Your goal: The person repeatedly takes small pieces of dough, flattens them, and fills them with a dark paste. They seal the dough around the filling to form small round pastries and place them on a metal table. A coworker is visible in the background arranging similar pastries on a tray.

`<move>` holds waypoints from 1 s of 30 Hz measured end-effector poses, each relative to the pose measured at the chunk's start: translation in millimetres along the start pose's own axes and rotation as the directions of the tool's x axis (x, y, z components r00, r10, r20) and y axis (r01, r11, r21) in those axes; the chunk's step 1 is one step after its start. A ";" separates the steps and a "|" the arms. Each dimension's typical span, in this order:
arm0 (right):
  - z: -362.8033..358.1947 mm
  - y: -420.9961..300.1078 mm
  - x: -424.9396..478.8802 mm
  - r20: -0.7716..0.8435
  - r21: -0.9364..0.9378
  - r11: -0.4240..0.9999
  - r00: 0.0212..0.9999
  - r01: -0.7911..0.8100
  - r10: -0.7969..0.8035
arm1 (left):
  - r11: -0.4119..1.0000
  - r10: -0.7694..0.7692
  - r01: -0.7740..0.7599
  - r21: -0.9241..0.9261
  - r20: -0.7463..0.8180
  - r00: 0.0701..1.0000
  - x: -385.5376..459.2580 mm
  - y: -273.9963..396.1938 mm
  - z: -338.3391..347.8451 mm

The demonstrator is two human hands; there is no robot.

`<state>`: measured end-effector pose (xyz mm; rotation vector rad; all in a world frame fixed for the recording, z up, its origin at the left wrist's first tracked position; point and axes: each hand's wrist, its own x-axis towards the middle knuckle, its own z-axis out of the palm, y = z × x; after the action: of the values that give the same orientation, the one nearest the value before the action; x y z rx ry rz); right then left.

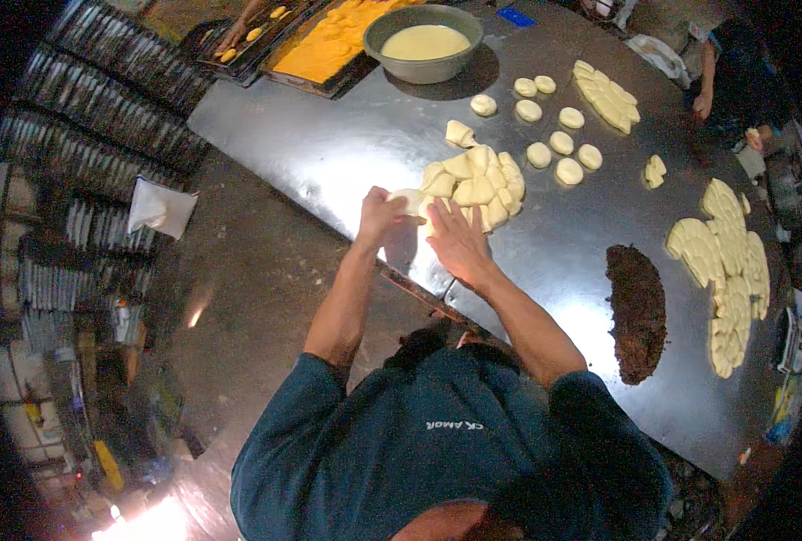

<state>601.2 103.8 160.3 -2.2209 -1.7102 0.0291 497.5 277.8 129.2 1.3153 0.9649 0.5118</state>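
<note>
My left hand (pixel 378 220) grips a flap of pale dough (pixel 408 201) that stretches out from a cluster of dough pieces (pixel 477 177). With fingers spread, my right hand (pixel 460 243) presses flat on the near edge of that same cluster. A loose lump of dough (pixel 460 133) lies just beyond it. Further right on the metal table (pixel 293 142) are several round flattened dough balls (pixel 561 143). The underside of both palms is hidden.
A bowl of pale yellow liquid (pixel 422 42) stands at the back beside a tray of orange-yellow filling (pixel 323 40). Rightward lie a dark brown crumbly mound (pixel 636 314) and more dough clusters (pixel 729 270). Another person's hand (pixel 232 40) is over a tray; a second person (pixel 732 74) stands right.
</note>
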 end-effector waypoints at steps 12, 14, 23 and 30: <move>-44.6 -18.7 76.4 -0.003 0.939 0.311 0.898 -0.150 0.440 | 0.945 0.116 -0.010 -0.326 0.310 0.944 -32.0 113.4 5.0; -71.2 -25.2 85.6 -0.097 0.839 0.495 0.832 -0.227 0.546 | 0.911 0.088 0.022 -0.411 0.245 0.966 -24.2 121.2 18.3; -103.7 9.8 79.6 -0.234 0.896 0.342 0.354 -0.282 0.905 | 0.868 0.493 -0.426 -0.255 0.332 0.805 -3.5 115.0 120.4; -69.4 12.1 -11.3 -0.466 0.048 0.681 0.587 -0.730 0.662 | 0.873 -0.101 0.459 -0.166 0.858 0.504 7.1 55.3 165.2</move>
<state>624.6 73.1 220.3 -2.6033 -0.5230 -0.4117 647.9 201.7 173.9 0.8305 0.2172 -0.2257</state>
